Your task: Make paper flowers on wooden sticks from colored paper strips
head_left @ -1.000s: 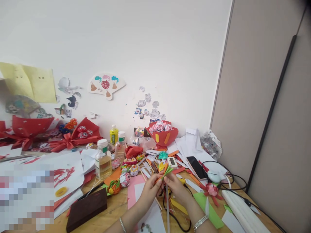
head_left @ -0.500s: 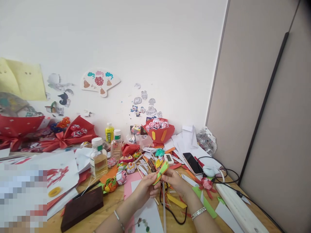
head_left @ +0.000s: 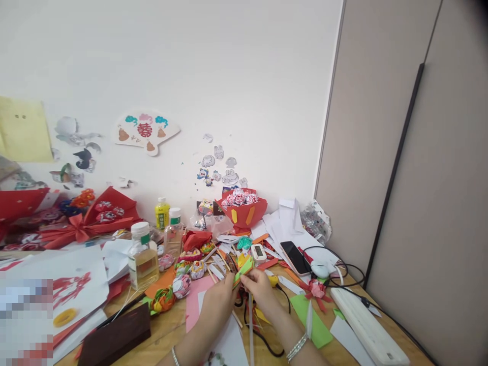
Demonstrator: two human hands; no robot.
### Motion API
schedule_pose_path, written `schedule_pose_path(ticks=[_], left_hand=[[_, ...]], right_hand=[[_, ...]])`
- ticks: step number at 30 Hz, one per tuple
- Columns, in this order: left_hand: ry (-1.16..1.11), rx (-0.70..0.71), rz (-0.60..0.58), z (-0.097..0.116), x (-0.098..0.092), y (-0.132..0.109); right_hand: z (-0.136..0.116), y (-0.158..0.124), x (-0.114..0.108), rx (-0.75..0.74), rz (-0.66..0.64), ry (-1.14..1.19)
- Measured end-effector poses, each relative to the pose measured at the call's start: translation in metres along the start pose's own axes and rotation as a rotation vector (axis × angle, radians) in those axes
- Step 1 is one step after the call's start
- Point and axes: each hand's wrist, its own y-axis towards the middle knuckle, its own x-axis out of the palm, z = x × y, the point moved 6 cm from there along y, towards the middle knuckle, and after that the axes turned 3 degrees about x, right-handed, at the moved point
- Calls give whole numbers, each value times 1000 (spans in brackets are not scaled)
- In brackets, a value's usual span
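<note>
Both hands meet at the middle of the cluttered desk around a small folded piece of green and orange paper (head_left: 244, 270). My left hand (head_left: 224, 296) pinches its lower left end, with the fingers mostly hidden behind the palm. My right hand (head_left: 259, 290) grips it from the right, thumb and fingertips pressed against the paper. A thin whitish stick or strip (head_left: 250, 330) hangs down below the hands; whether it joins the paper I cannot tell. Just behind lie yellow paper scraps and a white digital timer (head_left: 258, 253).
Rolled paper flowers (head_left: 181, 285) and bottles (head_left: 143, 262) stand left of the hands. A dark brown box (head_left: 116, 335) lies nearer. To the right are a phone (head_left: 295, 257), green paper (head_left: 312, 320), a white power strip (head_left: 368, 325) and black cables. A red paper bouquet (head_left: 242, 216) stands behind.
The view has shifted slightly to the right. My hands have turned the folded paper and drawn closer together around it, covering more of it. A yellow-handled tool now shows beside my right hand.
</note>
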Motion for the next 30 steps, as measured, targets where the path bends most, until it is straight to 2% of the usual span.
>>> schedule_pose_path(ticks=[3, 5, 7, 10, 15, 20, 24, 28, 30], left_hand=[[57, -13, -32, -1, -1, 2], [16, -3, -62, 2, -1, 1], [-85, 19, -86, 8, -3, 0], [-308, 25, -99, 17, -9, -2], [-731, -4, -180, 29, -10, -2], [-1092, -126, -412, 29, 7, -7], [-1320, -119, -586, 37, 9, -13], [-1459, -129, -717, 45, 8, -19], [-1411, -143, -701, 44, 10, -18]], right_hand=[[-17, -3, -1, -72, -17, -167], [-30, -5, -4, -159, -45, -318], [-40, -7, -7, -242, -96, -407], [-49, -7, -10, -286, -176, -439], [-56, -8, -10, -278, -261, -387], [-46, -5, -16, -194, -239, -262], [-32, -3, -15, -94, -278, -81], [-30, -5, -9, -78, -302, 9], [-29, -4, -8, -79, -280, 5]])
